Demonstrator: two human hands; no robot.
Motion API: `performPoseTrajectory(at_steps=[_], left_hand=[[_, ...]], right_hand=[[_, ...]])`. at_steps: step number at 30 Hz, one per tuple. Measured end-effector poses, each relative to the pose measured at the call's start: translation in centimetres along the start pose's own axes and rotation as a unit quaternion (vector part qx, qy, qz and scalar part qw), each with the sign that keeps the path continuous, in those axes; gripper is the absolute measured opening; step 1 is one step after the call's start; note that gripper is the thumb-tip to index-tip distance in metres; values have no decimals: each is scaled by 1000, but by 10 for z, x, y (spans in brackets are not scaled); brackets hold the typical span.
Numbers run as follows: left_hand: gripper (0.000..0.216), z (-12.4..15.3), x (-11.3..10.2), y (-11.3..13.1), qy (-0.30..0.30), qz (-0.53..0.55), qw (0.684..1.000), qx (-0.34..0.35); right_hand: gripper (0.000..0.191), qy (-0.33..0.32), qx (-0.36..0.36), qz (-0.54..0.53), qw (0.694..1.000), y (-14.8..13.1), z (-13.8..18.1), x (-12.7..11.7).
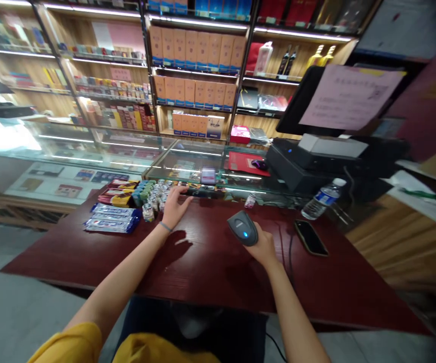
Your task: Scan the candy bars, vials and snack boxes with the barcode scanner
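My right hand is wrapped round the handle of a dark grey barcode scanner. A blue light glows on its top, and its head points away over the table. My left hand reaches to the far side of the table, fingers stretched and thumb apart. It is beside rows of small jars; whether its fingertips touch one is hard to tell. Left of the jars lie blue-and-silver packets and red-and-yellow packets. A single small jar stands beyond the scanner.
The dark red table meets a glass display counter. At the right are a phone, a water bottle and a monitor with a pink sheet. A small screen stands at the back. Stocked shelves line the wall.
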State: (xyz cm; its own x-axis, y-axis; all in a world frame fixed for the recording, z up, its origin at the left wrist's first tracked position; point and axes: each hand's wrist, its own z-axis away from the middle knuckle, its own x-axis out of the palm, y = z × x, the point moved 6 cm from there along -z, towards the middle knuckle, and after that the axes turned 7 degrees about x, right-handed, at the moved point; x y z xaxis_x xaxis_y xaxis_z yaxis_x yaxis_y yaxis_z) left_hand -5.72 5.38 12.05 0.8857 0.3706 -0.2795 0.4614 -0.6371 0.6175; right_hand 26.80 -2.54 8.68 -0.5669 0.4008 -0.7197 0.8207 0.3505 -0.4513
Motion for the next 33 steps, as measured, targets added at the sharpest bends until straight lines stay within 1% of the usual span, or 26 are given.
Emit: performPoseTrajectory(at_steps=[5, 10, 13, 16, 19, 23, 28, 33], left_hand=[[37, -10, 91, 6, -60, 90, 994, -15], [46, -13, 180, 10, -120, 128, 984, -15], [52, -11, 225, 11, -158, 126, 979, -7], [57, -9, 259, 8, -188, 116, 975, -4], [60, -11, 283, 4, -209, 102, 973, -2], [63, -13, 304, 0, -217, 84, 973, -13], [61, -6, 318, 1, -226, 67, 972, -22], [48, 1, 327, 5, -231, 116, 965, -37]], right_hand=[[38, 14, 44, 37, 998, 28, 8, -37], [38, 48, 86, 71, 993, 66, 21, -74], [39, 60, 105, 85, 989, 87, 30, -92], [38, 76, 120, 93, 985, 105, 38, -103], [39, 88, 125, 88, 984, 116, 42, -107], [38, 89, 127, 85, 984, 119, 40, -106], [33, 73, 130, 83, 985, 115, 34, -98], [34, 71, 133, 78, 985, 110, 28, -89]])
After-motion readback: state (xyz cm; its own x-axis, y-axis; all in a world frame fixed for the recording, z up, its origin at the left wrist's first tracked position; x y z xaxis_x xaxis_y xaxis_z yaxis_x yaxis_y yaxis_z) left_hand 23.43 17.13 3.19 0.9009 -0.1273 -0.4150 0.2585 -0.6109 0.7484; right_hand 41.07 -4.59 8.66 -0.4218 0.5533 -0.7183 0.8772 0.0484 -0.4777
